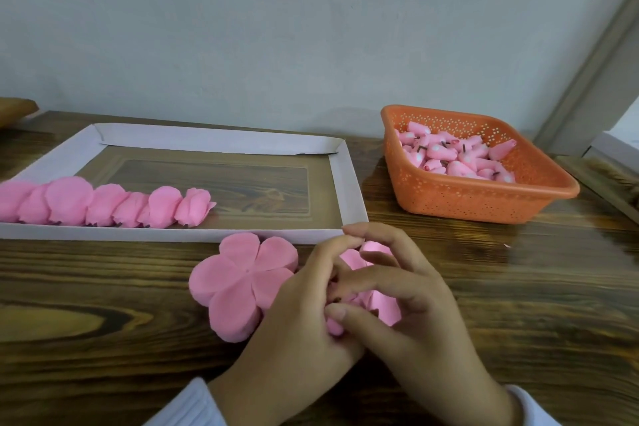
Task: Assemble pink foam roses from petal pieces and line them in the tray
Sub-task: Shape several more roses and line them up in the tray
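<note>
A part-made rose [378, 301] is held just in front of the tray's [345, 183] near right corner. It is gripped by the curled fingers of the left hand [304, 290] and pinched by the right hand [408, 294]. Squeezed too hard, the thin foam could be creased or torn; with the grip eased, the wrap could spring apart. The stack of lobed petal pieces [242, 284], soft, matte and rounded, could be knocked by the left hand just beside it. Finished roses [103, 202] are lined along the tray's near edge. Teardrop buds [456, 159] are heaped in a perforated orange basket [484, 204] right of the tray.
</note>
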Demonstrator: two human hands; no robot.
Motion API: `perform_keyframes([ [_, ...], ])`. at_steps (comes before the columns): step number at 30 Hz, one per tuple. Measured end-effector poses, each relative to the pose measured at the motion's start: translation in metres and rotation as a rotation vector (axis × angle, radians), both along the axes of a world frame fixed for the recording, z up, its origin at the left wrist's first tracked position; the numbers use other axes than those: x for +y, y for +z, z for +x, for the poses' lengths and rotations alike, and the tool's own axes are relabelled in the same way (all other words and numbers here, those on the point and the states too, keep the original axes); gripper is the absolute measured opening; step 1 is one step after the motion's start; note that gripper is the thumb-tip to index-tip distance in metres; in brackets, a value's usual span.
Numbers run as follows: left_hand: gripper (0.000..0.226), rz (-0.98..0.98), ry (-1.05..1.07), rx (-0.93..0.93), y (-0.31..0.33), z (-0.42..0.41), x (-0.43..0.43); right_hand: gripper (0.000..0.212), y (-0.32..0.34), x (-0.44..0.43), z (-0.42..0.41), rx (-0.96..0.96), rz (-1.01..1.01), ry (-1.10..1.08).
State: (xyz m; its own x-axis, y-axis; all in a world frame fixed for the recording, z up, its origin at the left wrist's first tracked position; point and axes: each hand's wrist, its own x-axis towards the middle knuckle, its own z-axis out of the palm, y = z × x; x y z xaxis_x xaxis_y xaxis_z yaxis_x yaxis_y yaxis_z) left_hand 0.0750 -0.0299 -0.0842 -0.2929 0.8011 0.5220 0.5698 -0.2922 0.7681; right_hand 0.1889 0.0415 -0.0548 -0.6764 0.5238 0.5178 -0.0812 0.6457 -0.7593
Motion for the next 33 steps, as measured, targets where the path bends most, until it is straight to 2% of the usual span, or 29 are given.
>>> perform_keyframes([
  [3, 0.068, 0.003, -0.014, -0.03, 0.002, 0.001, 0.001, 0.007, -0.001, 0.0, 0.0, 0.106, 0.026, -0.075],
  [7, 0.059, 0.018, 0.009, -0.048, 0.004, 0.002, 0.0, 0.008, -0.002, 0.005, 0.003, 0.212, -0.066, -0.184],
  [13, 0.069, 0.104, 0.051, 0.043, 0.007, 0.001, 0.0, 0.013, 0.001, 0.006, 0.001, 0.11, -0.099, -0.188],
  [18, 0.081, 0.025, -0.029, -0.008, 0.009, 0.002, 0.001, 0.01, 0.005, -0.001, -0.002, 0.004, -0.103, -0.12],
  [22, 0.07, -0.038, -0.046, -0.146, 0.014, 0.003, 0.002, 0.009, 0.015, 0.0, -0.004, 0.016, -0.19, -0.111],
  [29, 0.034, -0.131, 0.058, -0.246, 0.02, -0.003, 0.013, 0.016, 0.028, 0.017, -0.008, 0.059, -0.396, -0.15],
  [33, 0.037, -0.196, 0.061, -0.191, 0.012, -0.005, 0.012, 0.01, 0.022, 0.024, -0.009, -0.005, -0.412, -0.094],
])
